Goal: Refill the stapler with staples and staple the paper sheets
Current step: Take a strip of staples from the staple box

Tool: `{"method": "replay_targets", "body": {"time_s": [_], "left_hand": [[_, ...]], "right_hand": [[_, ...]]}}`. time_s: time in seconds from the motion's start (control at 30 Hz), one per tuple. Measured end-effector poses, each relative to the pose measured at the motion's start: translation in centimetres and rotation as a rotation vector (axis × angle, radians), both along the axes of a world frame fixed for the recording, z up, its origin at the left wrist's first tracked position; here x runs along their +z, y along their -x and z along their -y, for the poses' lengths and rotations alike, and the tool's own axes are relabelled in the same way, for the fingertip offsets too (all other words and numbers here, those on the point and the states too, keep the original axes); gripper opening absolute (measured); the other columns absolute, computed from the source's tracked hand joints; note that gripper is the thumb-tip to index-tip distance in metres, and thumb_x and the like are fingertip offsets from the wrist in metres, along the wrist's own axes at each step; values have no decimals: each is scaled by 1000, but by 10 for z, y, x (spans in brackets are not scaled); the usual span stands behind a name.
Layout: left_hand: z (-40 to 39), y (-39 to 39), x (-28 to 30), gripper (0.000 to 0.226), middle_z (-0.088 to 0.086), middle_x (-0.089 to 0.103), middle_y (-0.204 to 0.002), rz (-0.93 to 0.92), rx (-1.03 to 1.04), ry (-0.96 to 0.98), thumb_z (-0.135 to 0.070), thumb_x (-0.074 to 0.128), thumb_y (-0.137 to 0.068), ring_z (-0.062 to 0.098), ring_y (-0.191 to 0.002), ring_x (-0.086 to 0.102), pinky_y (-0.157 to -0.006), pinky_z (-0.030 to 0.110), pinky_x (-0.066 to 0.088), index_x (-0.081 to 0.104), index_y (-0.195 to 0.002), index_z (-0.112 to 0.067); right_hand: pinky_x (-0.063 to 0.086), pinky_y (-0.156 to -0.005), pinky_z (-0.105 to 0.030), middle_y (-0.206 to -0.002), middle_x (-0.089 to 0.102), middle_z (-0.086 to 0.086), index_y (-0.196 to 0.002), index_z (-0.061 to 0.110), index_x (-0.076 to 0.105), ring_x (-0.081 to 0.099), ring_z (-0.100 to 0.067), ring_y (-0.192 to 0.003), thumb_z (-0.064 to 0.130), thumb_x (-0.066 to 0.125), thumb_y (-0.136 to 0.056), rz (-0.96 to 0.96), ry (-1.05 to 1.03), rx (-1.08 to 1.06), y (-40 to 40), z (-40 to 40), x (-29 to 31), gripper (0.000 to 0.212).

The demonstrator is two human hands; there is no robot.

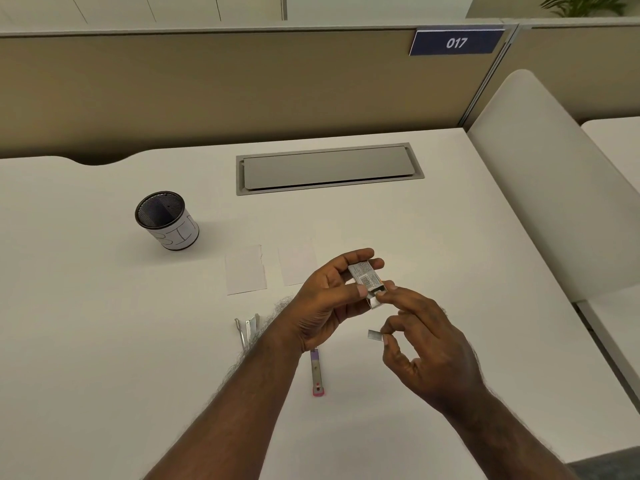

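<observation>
Your left hand [329,292] grips the staple box [367,284] while your right hand [424,344] pinches a staple strip [374,336] in its fingers, so the opened stapler [317,372] on the near tabletop [104,341] remains unloaded and both sheets [246,273] beyond it unstapled.

Left hand [325,292] holding staple box [366,278], right hand [415,327] pinching staple strip [374,335], opened stapler [317,372] on desk [104,341]

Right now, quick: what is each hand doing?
Left hand: holds the staple box, thumb and fingers curled round it.
Right hand: pinches a staple strip; its fingertips touch the box's tray.
</observation>
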State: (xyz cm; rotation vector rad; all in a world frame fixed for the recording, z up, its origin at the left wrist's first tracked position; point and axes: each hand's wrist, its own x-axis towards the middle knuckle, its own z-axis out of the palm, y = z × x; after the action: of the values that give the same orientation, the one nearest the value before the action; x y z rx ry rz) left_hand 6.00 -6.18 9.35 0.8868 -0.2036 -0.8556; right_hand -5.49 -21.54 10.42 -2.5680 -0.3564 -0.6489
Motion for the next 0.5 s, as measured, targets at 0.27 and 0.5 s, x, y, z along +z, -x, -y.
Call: {"method": "replay_targets", "body": {"time_s": [0.27, 0.5], "left_hand": [[0, 0, 0, 51, 9, 61, -133, 31, 12, -53, 4, 59, -86, 30, -112, 65, -91, 39, 54, 52, -133, -13], [1, 1, 5, 46, 10, 62, -130, 11, 13, -72, 3, 57, -85, 28, -107, 65, -92, 41, 55, 57, -128, -14]], "right_hand": [[49, -95, -26, -124, 64, -9, -87, 15, 58, 53, -19, -128, 23, 53, -93, 13, -11, 15, 2, 1, -3, 11], [50, -97, -32, -128, 63, -7, -86, 14, 61, 51, -18, -131, 21, 56, -92, 29, 13, -4, 2, 1, -6, 10]]}}
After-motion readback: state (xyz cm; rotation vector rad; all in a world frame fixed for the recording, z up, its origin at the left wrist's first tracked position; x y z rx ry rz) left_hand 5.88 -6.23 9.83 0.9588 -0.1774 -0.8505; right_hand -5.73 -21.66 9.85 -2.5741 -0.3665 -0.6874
